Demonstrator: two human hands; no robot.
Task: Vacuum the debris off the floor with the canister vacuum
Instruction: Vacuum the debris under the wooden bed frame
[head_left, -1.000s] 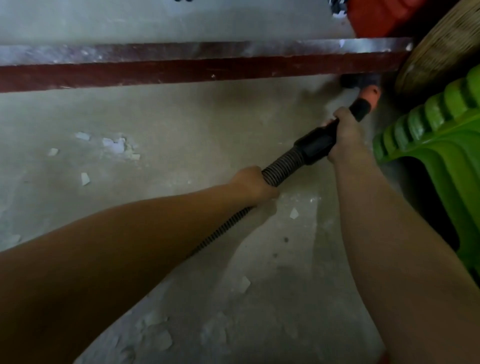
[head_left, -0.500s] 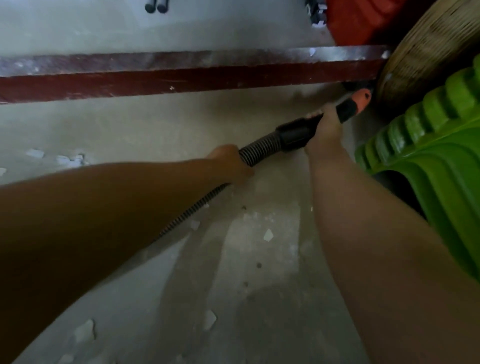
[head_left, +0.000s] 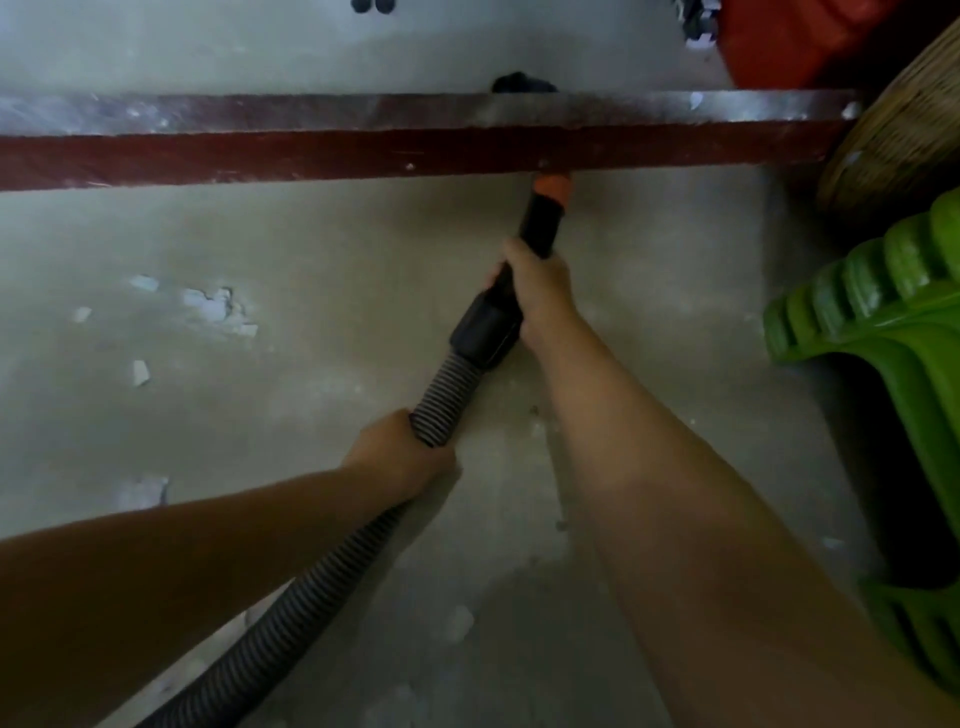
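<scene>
a person works a canister vacuum's hose along the foot of a dark red step (head_left: 363, 156), both hands closed around the tool. the right hand (head_left: 537, 291) wraps the smooth black rigid wand (head_left: 488, 325); the left hand (head_left: 402, 457) grips the ribbed grey flexible hose (head_left: 441, 395) just behind the cuff. the orange tip (head_left: 553, 187) points under the step's lip, at the seam with the grey concrete floor (head_left: 675, 312). pale, flat, jagged flakes of debris (head_left: 213, 306) lie well to the left of the tip, with more scattered near the bottom of the view. doing this pass well likely means keeping the tip low and close to the floor, sweeping slowly left toward the flakes, with the trailing hand feeding slack so the hose does not kink. a glossy green ridged plastic piece (head_left: 883, 301) and a woven basket (head_left: 904, 130) crowd the right edge.
</scene>
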